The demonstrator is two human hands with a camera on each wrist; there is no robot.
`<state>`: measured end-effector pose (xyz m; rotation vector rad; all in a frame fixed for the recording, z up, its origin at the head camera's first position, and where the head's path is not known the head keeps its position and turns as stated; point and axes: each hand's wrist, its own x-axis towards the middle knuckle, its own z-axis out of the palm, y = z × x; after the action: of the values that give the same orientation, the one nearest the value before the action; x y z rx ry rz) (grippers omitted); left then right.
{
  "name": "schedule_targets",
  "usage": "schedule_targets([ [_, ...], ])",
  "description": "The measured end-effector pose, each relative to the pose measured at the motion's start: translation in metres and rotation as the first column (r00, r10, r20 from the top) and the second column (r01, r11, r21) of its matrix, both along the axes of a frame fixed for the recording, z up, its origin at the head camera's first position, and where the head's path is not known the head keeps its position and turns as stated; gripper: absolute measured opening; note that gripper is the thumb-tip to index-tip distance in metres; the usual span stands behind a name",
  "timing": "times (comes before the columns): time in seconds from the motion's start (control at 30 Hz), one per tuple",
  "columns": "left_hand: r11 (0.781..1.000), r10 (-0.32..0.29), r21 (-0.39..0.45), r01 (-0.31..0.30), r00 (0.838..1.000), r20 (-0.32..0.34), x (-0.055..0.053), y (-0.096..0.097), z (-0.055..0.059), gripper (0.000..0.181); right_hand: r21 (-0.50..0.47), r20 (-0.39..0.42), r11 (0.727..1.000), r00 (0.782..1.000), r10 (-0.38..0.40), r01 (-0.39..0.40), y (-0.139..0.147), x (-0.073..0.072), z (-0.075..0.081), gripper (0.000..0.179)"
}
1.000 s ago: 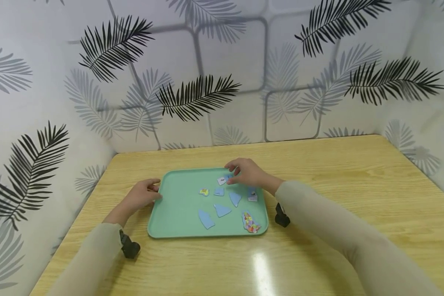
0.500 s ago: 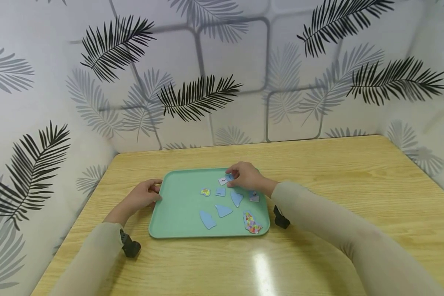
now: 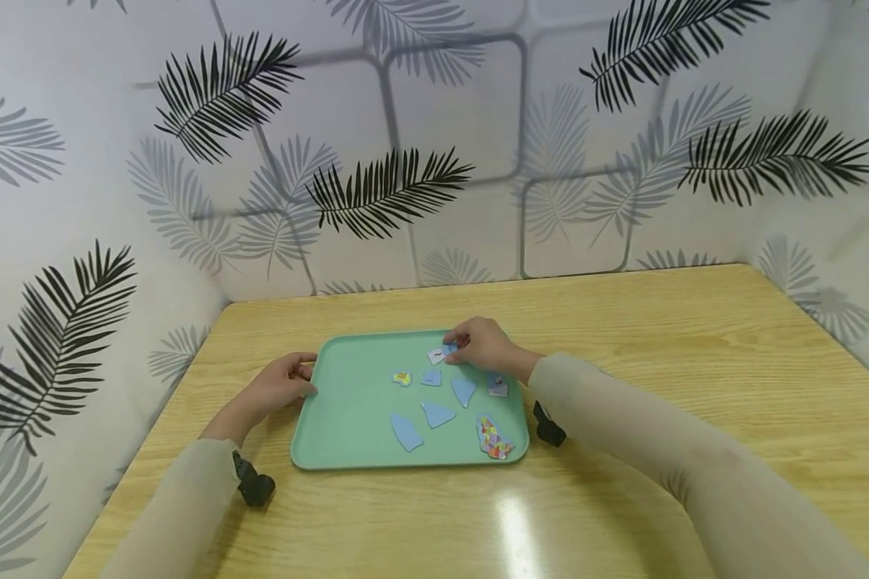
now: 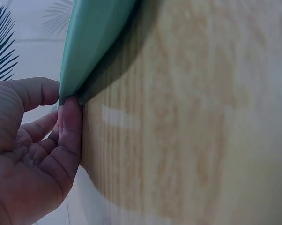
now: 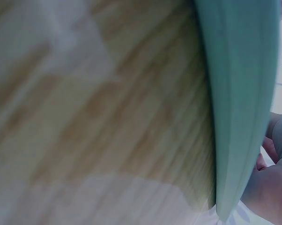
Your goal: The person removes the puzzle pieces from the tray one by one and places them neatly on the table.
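Observation:
Pieces of a cardboard jigsaw puzzle lie on a mint-green tray point(image 3: 348, 434). My left hand point(image 3: 281, 381) grips the tray's left rim; in the left wrist view its thumb and fingers point(image 4: 70, 119) meet at the tray's edge. At the far right of the tray, my right hand point(image 3: 487, 344) pinches a blue puzzle piece point(image 3: 450, 349) between thumb and fingers. A white piece with a dark mark point(image 3: 436, 355) adjoins it on the left. The right wrist view shows the right hand point(image 5: 272, 183) mostly hidden behind the tray wall.
Several blue pieces, among them a curved one point(image 3: 406, 432), lie loose on the tray. A small yellow patterned piece point(image 3: 401, 378) lies mid-tray, and a multicoloured piece point(image 3: 493, 438) near the front right corner. The wooden table point(image 3: 659, 338) meets a leaf-patterned wall point(image 3: 434, 233).
My right hand has come slightly down toward me, its fingers staying at the blue puzzle piece. The left hand keeps its place on the tray rim.

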<state>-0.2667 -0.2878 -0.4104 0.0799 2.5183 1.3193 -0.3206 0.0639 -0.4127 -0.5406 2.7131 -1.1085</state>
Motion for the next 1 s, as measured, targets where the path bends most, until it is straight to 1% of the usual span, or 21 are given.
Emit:
schedule_targets([
  [0.17, 1.0, 0.013, 0.005, -0.013, 1.0, 0.007, -0.0001, -0.0009, -0.0002, 0.062, -0.003, -0.016, 1.0, 1.0, -0.005, 0.005, -0.0009, 0.0017, 0.0021, 0.029],
  [0.33, 1.0, 0.023, 0.003, -0.023, 1.0, 0.014, -0.0009, -0.0026, -0.0008, 0.063, -0.004, -0.006, 1.0, 1.0, -0.009, 0.009, -0.0022, 0.0015, 0.0031, 0.027],
  [0.6, 1.0, 0.002, 0.024, -0.002, 1.0, -0.003, -0.0008, -0.0034, -0.0028, 0.064, 0.003, -0.011, 1.0, 1.0, -0.02, 0.02, -0.0016, -0.0005, 0.0019, 0.027],
  [0.8, 0.999, -0.016, 0.048, 0.016, 1.0, -0.01, -0.0001, -0.0021, -0.0027, 0.065, -0.021, -0.008, 0.999, 0.999, -0.031, 0.031, 0.0004, 0.0031, 0.0061, 0.029],
  [1.0, 0.998, -0.019, 0.053, 0.019, 1.0, -0.011, 0.0021, -0.0009, -0.001, 0.064, -0.041, -0.029, 0.999, 0.999, -0.027, 0.026, 0.0044, 0.0057, 0.0086, 0.028],
])
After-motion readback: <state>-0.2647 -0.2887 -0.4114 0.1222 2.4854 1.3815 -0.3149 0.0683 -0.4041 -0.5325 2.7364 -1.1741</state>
